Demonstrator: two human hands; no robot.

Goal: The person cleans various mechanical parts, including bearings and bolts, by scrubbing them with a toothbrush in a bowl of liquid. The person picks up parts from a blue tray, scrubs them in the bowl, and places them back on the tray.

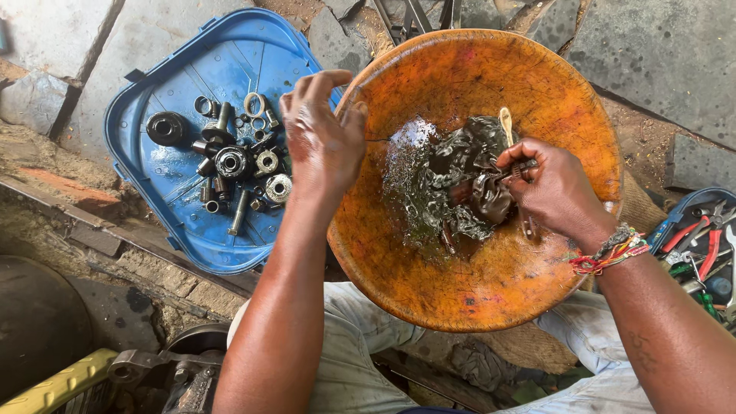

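Observation:
A big orange bowl [529, 84] rests on my lap, with dark oily liquid and a soaked rag [460, 180] in its middle. My right hand [556, 188] is closed around a small dark metal part and a brush with a pale handle [506, 123], pressed against the rag. My left hand [326, 130] hovers at the bowl's left rim, fingers spread and wet, holding nothing. Just left of it lies a blue plastic lid [172, 69] carrying several bolts, bearings, rings and sleeves [238, 165].
Stone slabs and dirt surround the bowl. A blue tray with red-handled pliers [701, 241] and other tools sits at the right edge. A grey metal bracket [157, 364] and a yellow bar [54, 383] lie at the lower left.

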